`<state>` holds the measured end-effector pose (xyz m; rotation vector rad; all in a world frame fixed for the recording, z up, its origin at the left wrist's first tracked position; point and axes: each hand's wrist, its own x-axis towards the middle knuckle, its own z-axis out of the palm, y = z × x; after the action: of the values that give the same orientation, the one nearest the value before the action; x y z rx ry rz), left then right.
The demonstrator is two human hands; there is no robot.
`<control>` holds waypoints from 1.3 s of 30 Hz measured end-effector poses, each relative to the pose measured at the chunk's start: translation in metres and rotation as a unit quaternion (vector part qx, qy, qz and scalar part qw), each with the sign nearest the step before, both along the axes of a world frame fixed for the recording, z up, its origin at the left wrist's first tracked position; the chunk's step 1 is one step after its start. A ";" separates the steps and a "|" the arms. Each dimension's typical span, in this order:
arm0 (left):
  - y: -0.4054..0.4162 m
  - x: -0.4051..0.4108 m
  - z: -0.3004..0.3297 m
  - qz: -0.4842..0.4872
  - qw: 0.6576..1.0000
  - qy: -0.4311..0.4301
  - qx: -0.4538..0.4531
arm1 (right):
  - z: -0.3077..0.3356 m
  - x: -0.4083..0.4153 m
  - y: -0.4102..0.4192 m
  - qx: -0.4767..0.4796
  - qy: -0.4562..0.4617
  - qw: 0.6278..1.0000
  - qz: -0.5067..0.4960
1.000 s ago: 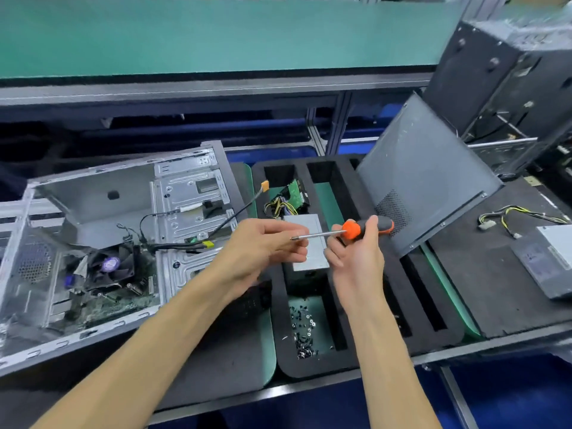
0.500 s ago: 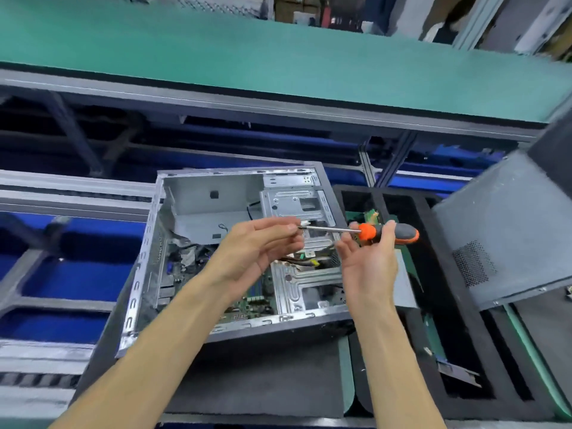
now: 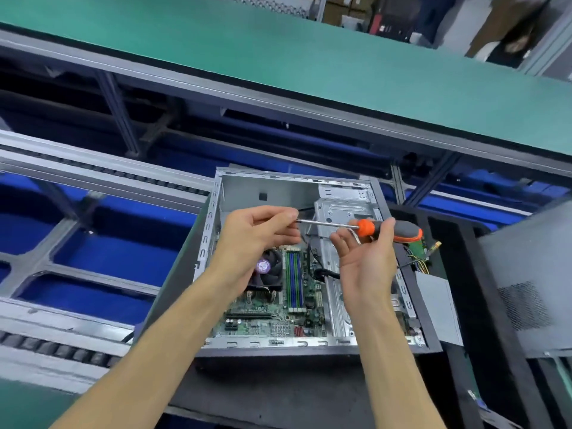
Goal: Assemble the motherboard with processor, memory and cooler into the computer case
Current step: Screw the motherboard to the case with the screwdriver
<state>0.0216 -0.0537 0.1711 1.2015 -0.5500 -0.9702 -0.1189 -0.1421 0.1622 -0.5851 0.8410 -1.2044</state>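
An open grey computer case (image 3: pixel 269 187) lies on its side in front of me. Inside it sits the green motherboard (image 3: pixel 278 320) with a black cooler fan (image 3: pixel 269 267) and blue and green memory slots (image 3: pixel 294 278). Both hands hover above the case. My right hand (image 3: pixel 368 261) holds an orange and grey screwdriver (image 3: pixel 383 229) level, thumb on the handle. My left hand (image 3: pixel 257 233) pinches the tip of its metal shaft; I cannot tell whether a screw is there.
A black foam tray (image 3: pixel 470 305) stands to the right with a silver power supply (image 3: pixel 436 308) and a small green board (image 3: pixel 418 247) with wires. A perforated grey side panel (image 3: pixel 526 274) leans at far right. A green shelf (image 3: pixel 278 51) runs above.
My view has swung left and down, so the case now sits centred under my hands. Both hands keep the same hold on the screwdriver.
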 end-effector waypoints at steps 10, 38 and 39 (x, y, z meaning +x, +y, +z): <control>-0.004 0.005 0.010 0.065 0.997 0.000 -0.029 | 0.001 0.021 -0.020 0.020 -0.044 0.997 0.057; -0.017 -0.022 -0.001 0.145 0.989 0.002 0.030 | -0.015 0.003 -0.029 0.041 -0.091 0.990 0.103; -0.018 -0.023 0.000 0.145 0.989 0.005 0.025 | -0.016 0.003 -0.028 0.050 -0.099 0.989 0.101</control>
<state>-0.0013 -0.0712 0.1707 1.2803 -0.3314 -0.7453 -0.1160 -0.1696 0.1466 -0.4481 0.6532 -1.0115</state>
